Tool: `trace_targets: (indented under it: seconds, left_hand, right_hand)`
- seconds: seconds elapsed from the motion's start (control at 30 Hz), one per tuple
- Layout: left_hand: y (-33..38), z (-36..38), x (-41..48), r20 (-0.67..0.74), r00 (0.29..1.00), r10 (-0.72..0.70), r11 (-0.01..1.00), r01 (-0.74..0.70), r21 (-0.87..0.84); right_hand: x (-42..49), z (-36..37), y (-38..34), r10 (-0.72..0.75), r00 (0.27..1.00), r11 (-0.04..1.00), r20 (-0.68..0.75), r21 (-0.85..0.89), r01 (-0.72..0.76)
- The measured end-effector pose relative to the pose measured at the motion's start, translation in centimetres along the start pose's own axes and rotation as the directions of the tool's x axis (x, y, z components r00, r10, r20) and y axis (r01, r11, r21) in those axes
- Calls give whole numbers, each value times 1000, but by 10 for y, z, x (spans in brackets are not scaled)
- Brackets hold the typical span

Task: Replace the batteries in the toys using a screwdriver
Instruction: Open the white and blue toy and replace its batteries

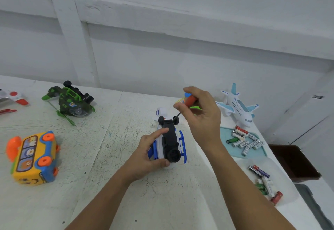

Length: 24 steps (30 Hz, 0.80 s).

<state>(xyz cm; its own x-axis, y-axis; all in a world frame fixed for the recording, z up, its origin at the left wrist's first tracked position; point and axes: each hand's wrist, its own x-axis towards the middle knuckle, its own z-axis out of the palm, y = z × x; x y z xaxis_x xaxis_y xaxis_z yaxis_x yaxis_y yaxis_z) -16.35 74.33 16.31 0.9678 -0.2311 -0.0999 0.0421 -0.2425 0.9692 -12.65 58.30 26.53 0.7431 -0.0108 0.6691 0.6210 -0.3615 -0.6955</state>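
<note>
A white and blue toy helicopter (169, 145) lies upside down at the middle of the table, its black underside with small wheels facing up. My left hand (150, 154) grips its body from the left, thumb under the nose, a finger across the black base. My right hand (200, 114) holds a red-handled screwdriver (189, 100) by the handle above the toy. Its thin black shaft slants down to the far end of the black base, near a wheel.
A green helicopter toy (72, 101) lies overturned at the back left, a yellow bus toy (33, 157) at the left. A white and blue plane (238, 106) stands at the back right. A teal tray (235, 150) holds several batteries; more batteries (265, 181) lie near the right edge.
</note>
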Motion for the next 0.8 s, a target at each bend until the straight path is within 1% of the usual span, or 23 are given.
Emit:
trace_targets:
  seconds: [0.07,0.17,0.2,0.37,0.43,0.5,0.57,0.63,0.7,0.73,0.8]
  left_hand:
    - [1,0,-1,2,1000,2,1000,-2,-2]
    - [3,0,-2,2,1000,-6,1000,6,-4]
    - [3,0,-2,3,1000,-6,1000,6,-6]
    - [5,0,-2,1,1000,-9,1000,9,1]
    - [5,0,-2,-2,1000,-12,1000,12,3]
    - [4,0,-2,-4,1000,-9,1000,9,0]
    - [3,0,-1,-5,1000,-7,1000,7,-5]
    - [3,0,-1,-3,1000,-7,1000,7,-7]
    - [2,0,-1,1,1000,-3,1000,3,-10]
    - [2,0,-1,2,1000,-2,1000,2,-9]
    - [2,0,0,0,1000,-2,1000,2,-6]
  right_hand:
    - [0,-3,1,4,1000,999,31,40,-5]
    - [2,-7,1,81,992,985,100,146,-96]
    - [3,-7,2,89,990,982,108,159,-106]
    - [7,-5,2,1,998,999,62,44,-4]
    - [8,-2,1,-8,999,1000,53,12,7]
    - [7,-1,0,-16,999,1000,48,15,15]
    - [6,-3,-1,-39,997,997,60,61,36]
    - [5,-6,0,-1,995,993,98,121,-11]
    - [6,-7,0,63,990,987,126,140,-80]
    - [6,-6,1,72,990,988,124,127,-87]
    - [8,-5,1,28,995,998,95,61,-34]
